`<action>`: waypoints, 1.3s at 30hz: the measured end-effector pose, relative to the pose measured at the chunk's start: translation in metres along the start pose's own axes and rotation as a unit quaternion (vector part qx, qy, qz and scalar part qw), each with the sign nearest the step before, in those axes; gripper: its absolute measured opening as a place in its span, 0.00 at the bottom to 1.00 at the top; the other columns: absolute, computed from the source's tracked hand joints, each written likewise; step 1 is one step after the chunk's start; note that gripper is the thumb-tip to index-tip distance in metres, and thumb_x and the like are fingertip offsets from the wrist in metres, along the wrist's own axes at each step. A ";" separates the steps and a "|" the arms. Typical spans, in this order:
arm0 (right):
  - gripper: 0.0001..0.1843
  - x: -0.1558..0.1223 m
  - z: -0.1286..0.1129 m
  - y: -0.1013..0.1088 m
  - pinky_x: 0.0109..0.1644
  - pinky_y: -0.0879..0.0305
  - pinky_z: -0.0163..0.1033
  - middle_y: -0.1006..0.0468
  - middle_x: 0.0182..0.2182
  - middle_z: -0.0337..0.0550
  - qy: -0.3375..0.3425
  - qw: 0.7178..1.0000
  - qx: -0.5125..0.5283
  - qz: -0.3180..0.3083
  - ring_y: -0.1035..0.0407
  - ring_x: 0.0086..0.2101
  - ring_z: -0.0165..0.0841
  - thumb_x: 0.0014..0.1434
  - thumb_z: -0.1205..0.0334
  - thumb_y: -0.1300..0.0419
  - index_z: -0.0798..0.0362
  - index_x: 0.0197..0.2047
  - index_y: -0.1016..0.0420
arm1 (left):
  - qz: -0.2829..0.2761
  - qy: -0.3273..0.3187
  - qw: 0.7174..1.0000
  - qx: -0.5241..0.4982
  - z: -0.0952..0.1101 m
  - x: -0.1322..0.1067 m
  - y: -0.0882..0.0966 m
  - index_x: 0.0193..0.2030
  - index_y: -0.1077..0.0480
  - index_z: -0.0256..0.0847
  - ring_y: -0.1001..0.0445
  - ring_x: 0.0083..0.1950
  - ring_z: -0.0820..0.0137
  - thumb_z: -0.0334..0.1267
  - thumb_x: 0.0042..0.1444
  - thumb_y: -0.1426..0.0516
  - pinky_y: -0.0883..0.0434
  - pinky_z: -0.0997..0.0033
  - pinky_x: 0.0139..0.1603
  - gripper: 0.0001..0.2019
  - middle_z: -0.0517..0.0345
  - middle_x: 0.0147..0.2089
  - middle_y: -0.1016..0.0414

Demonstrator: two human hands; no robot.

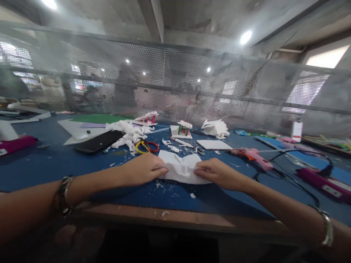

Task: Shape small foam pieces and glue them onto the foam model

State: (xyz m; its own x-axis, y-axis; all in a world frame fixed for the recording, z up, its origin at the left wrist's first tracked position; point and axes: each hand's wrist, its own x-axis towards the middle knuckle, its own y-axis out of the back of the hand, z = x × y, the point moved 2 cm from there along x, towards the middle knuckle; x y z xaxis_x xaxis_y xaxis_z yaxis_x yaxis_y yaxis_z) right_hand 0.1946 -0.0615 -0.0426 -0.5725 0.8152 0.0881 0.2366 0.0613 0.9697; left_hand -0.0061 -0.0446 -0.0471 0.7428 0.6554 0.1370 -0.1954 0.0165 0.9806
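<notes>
A creased white sheet of paper [181, 168] is held just above the blue table by both my hands. My left hand [145, 168] pinches its left edge between thumb and fingers. At the opposite edge, my right hand [218, 171] grips the paper in the same way. Behind the left hand lie scissors [147, 147] with yellow and red handles. Beyond the paper rests a white craft knife or pen-like tool [182, 141]. White scraps [192, 195] are scattered in front of the sheet.
A pink glue gun [255, 156] with a cable lies at right, near a white foam block [214, 144]. A black phone [99, 142] and a heap of torn paper [128, 132] are at left. Small models [183, 128] stand behind, before a perforated metal screen [170, 80].
</notes>
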 end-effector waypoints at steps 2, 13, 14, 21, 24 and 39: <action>0.13 0.004 0.001 -0.004 0.26 0.49 0.31 0.35 0.19 0.36 -0.044 0.999 -0.014 0.009 0.42 0.21 0.25 0.54 0.57 0.52 0.55 0.26 0.32 | 0.007 0.042 0.999 0.028 -0.003 0.005 -0.002 0.21 0.35 0.35 0.33 0.27 0.68 0.43 0.54 0.58 0.40 0.72 0.26 0.19 0.53 0.25 0.31; 0.13 -0.007 -0.008 -0.004 0.43 0.41 0.39 0.33 0.41 0.48 0.119 0.979 -0.162 0.016 0.37 0.41 0.34 0.55 0.65 0.53 0.54 0.44 0.34 | 0.017 -0.143 0.987 0.068 0.000 0.004 -0.002 0.47 0.36 0.37 0.39 0.52 0.64 0.34 0.50 0.49 0.42 0.66 0.52 0.16 0.48 0.52 0.39; 0.13 -0.008 -0.008 -0.004 0.43 0.40 0.38 0.33 0.41 0.48 0.130 0.981 -0.146 -0.004 0.37 0.40 0.33 0.56 0.62 0.53 0.54 0.43 0.34 | -0.012 -0.165 0.985 0.052 0.001 0.004 -0.002 0.47 0.36 0.37 0.39 0.51 0.65 0.35 0.51 0.50 0.42 0.68 0.52 0.15 0.49 0.51 0.37; 0.12 -0.009 -0.001 -0.003 0.40 0.39 0.37 0.28 0.36 0.47 0.102 0.988 -0.112 -0.014 0.34 0.36 0.32 0.53 0.64 0.50 0.55 0.40 0.31 | -0.043 -0.145 0.986 0.069 -0.001 0.001 -0.002 0.46 0.35 0.34 0.33 0.45 0.66 0.32 0.51 0.51 0.37 0.71 0.45 0.15 0.48 0.47 0.33; 0.12 -0.006 0.000 -0.004 0.39 0.40 0.37 0.26 0.34 0.48 0.092 0.988 -0.126 0.011 0.33 0.35 0.33 0.53 0.68 0.52 0.56 0.37 0.29 | -0.035 -0.121 0.986 0.109 0.002 0.001 -0.004 0.45 0.34 0.34 0.31 0.40 0.64 0.35 0.51 0.51 0.35 0.70 0.39 0.14 0.47 0.43 0.31; 0.10 0.006 0.022 -0.005 0.26 0.48 0.30 0.34 0.18 0.35 -0.059 0.997 0.007 0.051 0.42 0.21 0.25 0.53 0.59 0.49 0.56 0.32 0.32 | -0.025 -0.020 0.998 -0.046 -0.021 0.018 0.000 0.24 0.33 0.34 0.34 0.28 0.72 0.41 0.56 0.58 0.42 0.76 0.28 0.19 0.57 0.25 0.32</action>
State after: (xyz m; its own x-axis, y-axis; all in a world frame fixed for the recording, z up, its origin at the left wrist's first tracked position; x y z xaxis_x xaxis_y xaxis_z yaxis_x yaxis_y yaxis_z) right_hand 0.2072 -0.0448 -0.0517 -0.4497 0.8792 0.1572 0.2998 -0.0172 0.9539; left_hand -0.0057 -0.0169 -0.0474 0.7784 0.6205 0.0951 -0.2137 0.1195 0.9696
